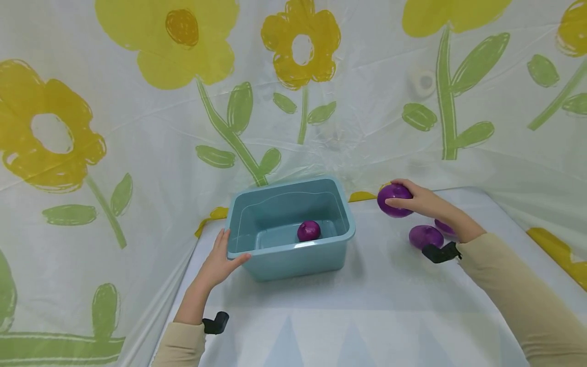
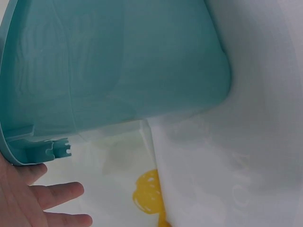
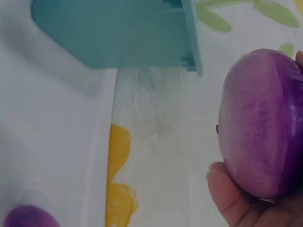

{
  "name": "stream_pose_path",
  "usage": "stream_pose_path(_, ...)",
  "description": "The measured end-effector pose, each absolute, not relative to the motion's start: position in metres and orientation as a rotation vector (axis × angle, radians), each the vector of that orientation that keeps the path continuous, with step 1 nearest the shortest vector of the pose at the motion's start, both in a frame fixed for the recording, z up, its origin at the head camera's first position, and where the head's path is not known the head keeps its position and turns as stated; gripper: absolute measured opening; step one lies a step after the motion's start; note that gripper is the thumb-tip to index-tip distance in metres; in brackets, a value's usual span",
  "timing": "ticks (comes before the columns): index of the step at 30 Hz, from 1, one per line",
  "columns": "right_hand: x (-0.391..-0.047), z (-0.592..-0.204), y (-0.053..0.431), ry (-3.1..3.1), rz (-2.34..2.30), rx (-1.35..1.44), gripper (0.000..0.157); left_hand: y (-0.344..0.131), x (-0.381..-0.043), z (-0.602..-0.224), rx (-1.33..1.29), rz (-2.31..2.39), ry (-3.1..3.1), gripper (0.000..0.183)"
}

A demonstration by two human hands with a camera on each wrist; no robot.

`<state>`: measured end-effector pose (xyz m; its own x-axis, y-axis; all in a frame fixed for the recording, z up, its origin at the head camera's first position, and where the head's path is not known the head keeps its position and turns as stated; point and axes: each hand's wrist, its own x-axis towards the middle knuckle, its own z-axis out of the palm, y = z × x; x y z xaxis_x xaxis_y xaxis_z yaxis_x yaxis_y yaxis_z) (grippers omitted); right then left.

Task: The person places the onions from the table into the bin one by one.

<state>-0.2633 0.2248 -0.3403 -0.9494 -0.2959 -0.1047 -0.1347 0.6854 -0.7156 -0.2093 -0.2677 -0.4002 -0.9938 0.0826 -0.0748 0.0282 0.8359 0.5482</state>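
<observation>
My right hand (image 1: 415, 200) grips a purple onion (image 1: 393, 200) above the back right of the table, to the right of the light blue bin (image 1: 293, 257). In the right wrist view the onion (image 3: 255, 125) looks large and glossy, with the thumb against its lower side. At the bin's front left corner, my left hand (image 1: 222, 260) rests on the rim, its fingers straight and spread. The left wrist view shows those fingers (image 2: 59, 194) reaching past the bin's corner. Inside the bin, another purple onion (image 1: 309, 231) lies on the floor toward the right.
Below my right forearm a purple onion (image 1: 425, 237) lies on the white table (image 1: 380, 290), with one more (image 1: 445, 227) partly hidden behind the wrist. A flowered curtain (image 1: 367, 112) hangs right behind the table's far edge. Both wrists wear black camera mounts.
</observation>
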Motion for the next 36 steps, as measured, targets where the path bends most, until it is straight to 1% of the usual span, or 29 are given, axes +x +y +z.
stream_pose_path(10, -0.282, -0.328, 0.186, 2.639, -1.175, -0.397, 0.077, -0.268, -0.21, -0.401, 0.091, 0.873, 2.919, 0.104)
stream_pose_path(17, -0.296, -0.32, 0.16, 2.63, -1.162, -0.407, 0.08, -0.269, -0.209, -0.401, 0.087, 0.883, 2.905, 0.103)
stream_pose_path(25, -0.308, -0.314, 0.133, 2.612, -1.18, -0.417, 0.078, -0.269, -0.21, -0.4, 0.091, 0.879, 2.909, 0.104)
stream_pose_path(30, -0.311, -0.312, 0.115, 2.599, -1.162, -0.425, 0.079, -0.269, -0.21, -0.4, 0.086, 0.879, 2.903, 0.104)
stream_pose_path(36, -0.312, -0.317, 0.096, 2.568, -1.153, -0.432, 0.077, -0.269, -0.21, -0.401, 0.083, 0.892, 2.896, 0.104)
